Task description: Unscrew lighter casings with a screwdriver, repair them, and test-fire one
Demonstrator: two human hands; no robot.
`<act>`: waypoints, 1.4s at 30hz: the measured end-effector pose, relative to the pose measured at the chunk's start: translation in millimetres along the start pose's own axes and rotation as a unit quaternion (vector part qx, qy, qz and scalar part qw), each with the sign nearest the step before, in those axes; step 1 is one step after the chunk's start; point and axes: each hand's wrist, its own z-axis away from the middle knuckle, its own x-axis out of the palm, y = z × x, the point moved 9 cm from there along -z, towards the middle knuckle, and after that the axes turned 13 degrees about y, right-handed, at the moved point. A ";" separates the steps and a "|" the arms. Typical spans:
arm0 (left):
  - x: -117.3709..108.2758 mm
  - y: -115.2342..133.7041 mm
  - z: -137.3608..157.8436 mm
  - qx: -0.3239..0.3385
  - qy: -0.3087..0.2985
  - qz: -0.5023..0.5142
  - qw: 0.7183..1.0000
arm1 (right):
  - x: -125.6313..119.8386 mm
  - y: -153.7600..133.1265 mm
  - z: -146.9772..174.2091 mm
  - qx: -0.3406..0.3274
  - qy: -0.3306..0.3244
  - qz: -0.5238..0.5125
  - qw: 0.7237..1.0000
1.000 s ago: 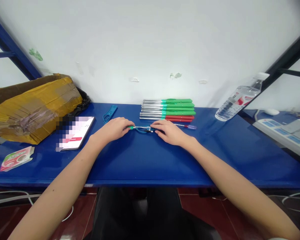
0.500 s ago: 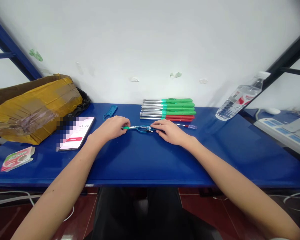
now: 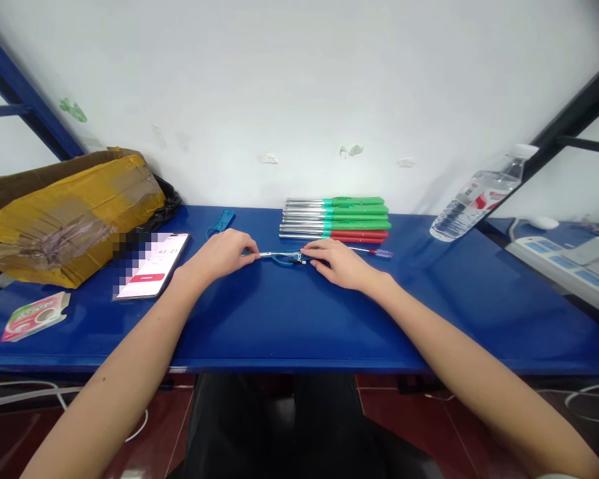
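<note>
Both hands rest on the blue table [image 3: 299, 319], close together at its middle. My left hand [image 3: 223, 256] is closed on the green-handled end of a thin metal rod [image 3: 274, 253]; the handle is almost hidden under the fingers. My right hand [image 3: 337, 263] pinches the rod's other end, where a small blue wire loop [image 3: 282, 261] lies on the table. Just behind my hands sits a stack of metal tools with green and red handles [image 3: 349, 218].
A slim screwdriver with a red and blue handle [image 3: 377, 252] lies right of my right hand. A phone [image 3: 152, 265], a blue hand tool [image 3: 220, 223], a taped cardboard box [image 3: 64, 213] and a tape pack [image 3: 34, 316] are left. A water bottle [image 3: 474, 196] and power strip [image 3: 564, 266] are right.
My left hand has drawn the green handle a little to the left, so more bare metal shows between the hands. The right hand has stayed in place.
</note>
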 end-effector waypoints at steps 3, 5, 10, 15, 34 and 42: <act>1.7 -3.2 -0.8 -0.011 0.007 0.001 1.000 | 0.4 0.0 -0.1 -0.002 0.002 -0.001 1.000; 2.5 -4.9 -1.1 -0.012 0.011 0.002 1.000 | 0.2 0.0 -0.2 -0.002 0.004 -0.004 1.000; 5.4 -1.8 -1.2 0.026 0.010 0.015 1.000 | -0.8 -0.8 -0.5 0.001 0.005 -0.008 1.000; 11.3 5.6 -0.9 0.069 0.001 0.050 0.996 | 1.0 0.7 -0.2 0.009 0.001 0.001 1.000; 9.0 36.8 -2.0 0.069 0.041 0.008 0.997 | -6.5 3.3 -1.2 0.026 0.049 0.014 0.998; 9.8 34.7 -2.6 0.054 0.070 0.020 0.996 | -7.9 -2.3 -3.2 -0.002 0.035 -0.009 0.999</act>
